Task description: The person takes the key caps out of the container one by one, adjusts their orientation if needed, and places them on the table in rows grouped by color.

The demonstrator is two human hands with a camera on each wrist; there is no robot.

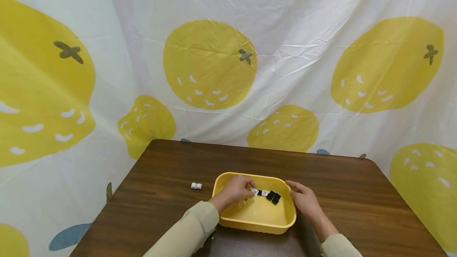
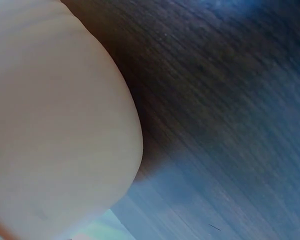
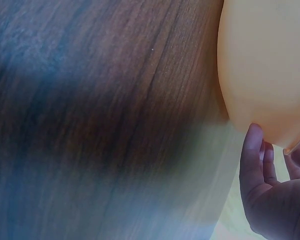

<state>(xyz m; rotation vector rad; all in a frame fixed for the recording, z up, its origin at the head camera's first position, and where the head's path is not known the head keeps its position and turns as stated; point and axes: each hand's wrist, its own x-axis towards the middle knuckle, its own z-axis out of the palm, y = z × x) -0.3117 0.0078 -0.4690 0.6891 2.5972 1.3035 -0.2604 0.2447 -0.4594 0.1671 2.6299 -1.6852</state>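
Observation:
A yellow tray point(image 1: 255, 225) holds several small black pieces point(image 1: 274, 196) and white pieces point(image 1: 264, 193). Reaching over its left side, my left hand point(image 1: 235, 189) pinches a white piece with dark marks point(image 1: 255, 192) inside the tray. My right hand point(image 1: 305, 200) grips the right rim, thumb at the edge and fingers outside. In the right wrist view, the fingers of my right hand point(image 3: 277, 192) lie against the tray's outer wall point(image 3: 270, 65). The left wrist view does not show my left hand; a pale rounded surface point(image 2: 60, 125) fills its left side.
Two small white pieces point(image 1: 196, 186) lie side by side on the brown wooden table point(image 1: 168, 169), left of the tray. Something dark, partly hidden, is beneath my left sleeve point(image 1: 189, 225). A lemon-patterned cloth point(image 1: 285, 50) hangs behind the table.

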